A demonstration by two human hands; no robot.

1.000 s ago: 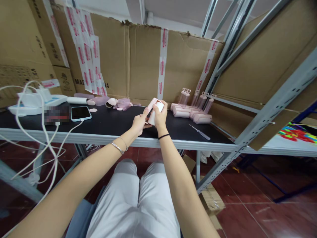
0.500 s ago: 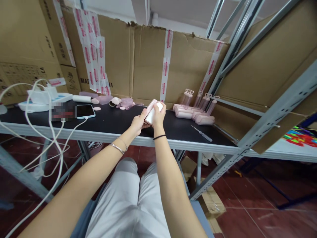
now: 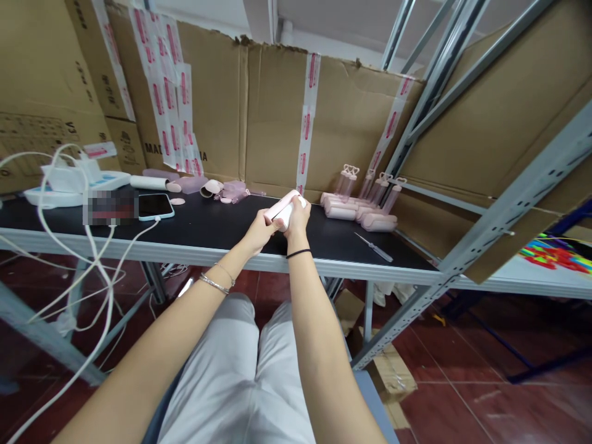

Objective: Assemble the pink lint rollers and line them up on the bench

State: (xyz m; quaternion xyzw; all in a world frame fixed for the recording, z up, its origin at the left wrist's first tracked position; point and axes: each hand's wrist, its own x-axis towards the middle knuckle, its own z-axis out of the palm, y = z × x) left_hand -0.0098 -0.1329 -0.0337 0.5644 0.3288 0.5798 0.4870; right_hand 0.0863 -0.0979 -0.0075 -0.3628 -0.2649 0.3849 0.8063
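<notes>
Both hands are over the black tabletop near its front edge, holding a small pink-and-white case (image 3: 285, 203). My left hand (image 3: 259, 234) is closed round the case's left end, thumb toward the white part. My right hand (image 3: 298, 219) grips the right end, its fingers wrapped over the white part. A dark gap shows between the pink shell and the white body at the left end. My fingers cover much of the case. To the right lie several similar pink-and-white cases (image 3: 342, 211), with clear pink tubes with heart-shaped tops (image 3: 346, 179) behind them.
A screwdriver (image 3: 380, 251) lies at the right. Loose pink parts (image 3: 234, 190) and a white tube (image 3: 150, 183) lie along the back left. Farther left are a phone (image 3: 156, 206), a power strip (image 3: 50, 196) and looping white cables (image 3: 111, 290). A cardboard wall (image 3: 272, 123) stands behind.
The pink shell has tilted against the white body, and a dark gap now shows between them. My left hand's grip has shifted slightly. The whole view has moved a little.
</notes>
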